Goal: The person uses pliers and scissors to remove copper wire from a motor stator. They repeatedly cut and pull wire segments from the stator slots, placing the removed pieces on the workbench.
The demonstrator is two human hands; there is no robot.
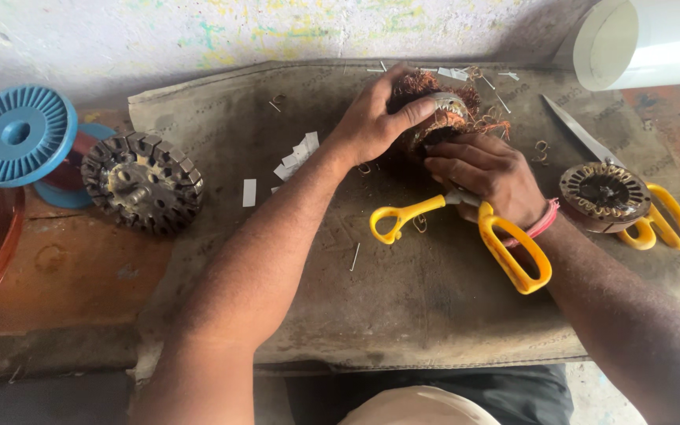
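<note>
My left hand [375, 118] grips a motor stator [444, 110] wound with tangled copper wire, holding it on its edge on the grey mat [403, 315]. Its thumb presses the metal rim. My right hand [491, 175] rests against the stator's lower side, fingers curled. Beneath this hand lie yellow-handled scissors [505, 244], handles toward me, with the hand over the pivot. Whether the hand holds the scissors is unclear.
A bare stator core [143, 181] and a blue spool of copper wire [17, 138] sit at left. A second pair of yellow-handled scissors [655, 212] and another stator [604, 193] lie at right. White paper slips [297, 157] and wire clippings litter the mat. A white roll [639, 39] stands far right.
</note>
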